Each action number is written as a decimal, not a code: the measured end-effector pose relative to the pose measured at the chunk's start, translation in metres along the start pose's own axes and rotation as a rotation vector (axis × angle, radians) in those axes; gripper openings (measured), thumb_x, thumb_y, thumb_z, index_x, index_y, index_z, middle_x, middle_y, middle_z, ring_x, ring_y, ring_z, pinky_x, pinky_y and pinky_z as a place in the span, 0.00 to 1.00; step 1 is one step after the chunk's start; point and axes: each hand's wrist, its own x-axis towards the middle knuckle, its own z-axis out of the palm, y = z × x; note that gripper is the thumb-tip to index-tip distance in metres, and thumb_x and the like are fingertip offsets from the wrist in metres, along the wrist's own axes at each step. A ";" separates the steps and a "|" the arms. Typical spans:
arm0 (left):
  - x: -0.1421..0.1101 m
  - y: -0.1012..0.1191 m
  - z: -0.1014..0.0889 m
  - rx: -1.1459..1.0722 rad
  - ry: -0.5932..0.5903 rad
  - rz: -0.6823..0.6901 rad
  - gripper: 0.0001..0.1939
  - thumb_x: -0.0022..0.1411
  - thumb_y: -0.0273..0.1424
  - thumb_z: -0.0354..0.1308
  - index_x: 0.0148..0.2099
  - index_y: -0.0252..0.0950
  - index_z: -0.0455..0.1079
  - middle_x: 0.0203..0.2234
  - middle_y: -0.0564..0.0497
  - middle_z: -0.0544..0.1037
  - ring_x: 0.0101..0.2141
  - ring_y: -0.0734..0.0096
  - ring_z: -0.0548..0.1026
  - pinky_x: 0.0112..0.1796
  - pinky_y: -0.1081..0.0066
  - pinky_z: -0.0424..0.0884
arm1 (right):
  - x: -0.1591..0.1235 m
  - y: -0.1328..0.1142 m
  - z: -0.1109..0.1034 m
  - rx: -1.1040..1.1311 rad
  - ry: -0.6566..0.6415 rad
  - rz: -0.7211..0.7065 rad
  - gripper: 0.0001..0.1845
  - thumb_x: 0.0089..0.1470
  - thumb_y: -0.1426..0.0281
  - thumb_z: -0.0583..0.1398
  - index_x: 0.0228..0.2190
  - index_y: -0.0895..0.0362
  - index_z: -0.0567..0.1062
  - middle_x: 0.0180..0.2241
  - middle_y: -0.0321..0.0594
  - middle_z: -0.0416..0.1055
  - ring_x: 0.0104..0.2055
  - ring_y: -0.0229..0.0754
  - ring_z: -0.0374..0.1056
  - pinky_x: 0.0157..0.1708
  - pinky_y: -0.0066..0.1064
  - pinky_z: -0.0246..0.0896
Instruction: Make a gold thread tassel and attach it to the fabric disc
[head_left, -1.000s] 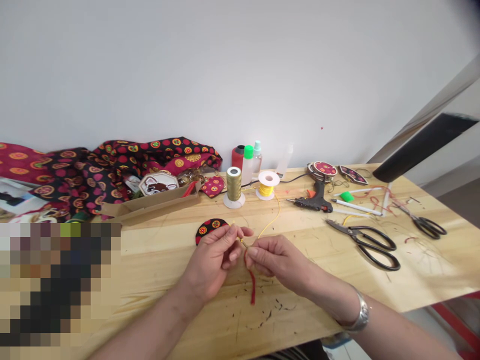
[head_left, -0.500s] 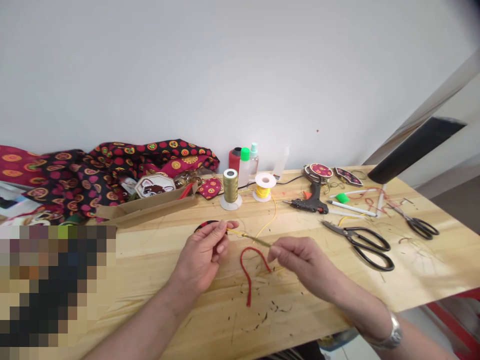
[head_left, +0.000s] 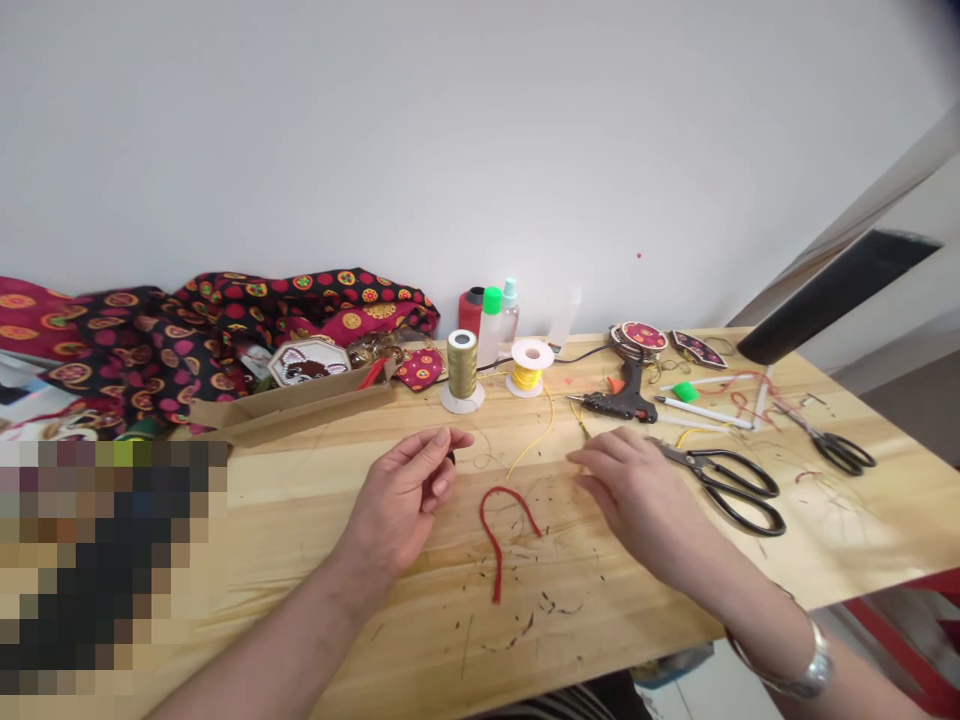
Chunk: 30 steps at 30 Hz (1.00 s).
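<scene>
My left hand [head_left: 401, 500] is closed, thumb pressed on the forefinger. A small dark bit [head_left: 451, 457] shows at its fingers; I cannot make out the rest. On the right, my right hand [head_left: 634, 500] hovers palm down, its fingers stretched and apart from the thumb. Just beyond its fingertips is a short yellow cord with an olive thread-wrapped end [head_left: 584, 428]. Between my hands a red cord [head_left: 491, 530] lies curved like a hook. Yellow cord runs from a white spool [head_left: 533, 354] toward the red cord.
An olive thread cone [head_left: 463, 370] stands beside bottles [head_left: 491, 325]. A glue gun [head_left: 622, 400], large scissors [head_left: 720, 480] and smaller scissors [head_left: 840, 452] lie right. Patterned cloth [head_left: 322, 290] and a cardboard box [head_left: 315, 400] are left. A black tube [head_left: 832, 300] leans back right.
My right hand has drawn the olive-wrapped yellow cord away from my left hand to the right and let go. The red cord has dropped onto the table. The round patterned piece is no longer visible.
</scene>
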 end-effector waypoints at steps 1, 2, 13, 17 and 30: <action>0.000 0.000 0.000 0.001 -0.002 -0.002 0.09 0.50 0.31 0.66 0.31 0.29 0.76 0.31 0.47 0.77 0.16 0.89 0.59 0.14 0.84 0.51 | 0.003 -0.007 0.000 0.071 -0.003 -0.061 0.10 0.57 0.75 0.54 0.32 0.58 0.76 0.32 0.45 0.71 0.38 0.47 0.61 0.38 0.37 0.58; 0.000 0.000 0.000 0.001 -0.002 -0.002 0.09 0.50 0.31 0.66 0.31 0.29 0.76 0.30 0.47 0.76 0.16 0.89 0.59 0.14 0.84 0.51 | 0.006 -0.014 0.002 0.124 -0.016 -0.118 0.10 0.57 0.75 0.54 0.31 0.58 0.76 0.31 0.44 0.70 0.37 0.46 0.60 0.37 0.35 0.57; 0.001 -0.001 -0.002 -0.014 -0.025 0.000 0.08 0.52 0.30 0.65 0.31 0.29 0.75 0.30 0.47 0.76 0.16 0.89 0.59 0.15 0.83 0.51 | 0.024 -0.037 0.035 -0.072 -0.124 -0.408 0.04 0.47 0.79 0.59 0.26 0.59 0.69 0.30 0.43 0.68 0.35 0.44 0.55 0.33 0.35 0.51; -0.001 0.000 0.001 0.013 -0.014 0.016 0.08 0.51 0.31 0.65 0.30 0.30 0.75 0.30 0.47 0.76 0.17 0.88 0.58 0.15 0.82 0.49 | 0.026 -0.038 0.032 0.186 -0.086 -0.308 0.08 0.53 0.80 0.54 0.26 0.59 0.70 0.29 0.43 0.68 0.36 0.43 0.58 0.35 0.34 0.54; -0.013 -0.003 0.009 0.192 -0.035 -0.037 0.13 0.54 0.36 0.62 0.37 0.31 0.75 0.15 0.57 0.65 0.17 0.82 0.59 0.18 0.81 0.49 | 0.036 -0.041 0.004 1.805 -0.207 0.203 0.11 0.51 0.65 0.62 0.27 0.59 0.69 0.24 0.35 0.70 0.19 0.29 0.62 0.18 0.22 0.51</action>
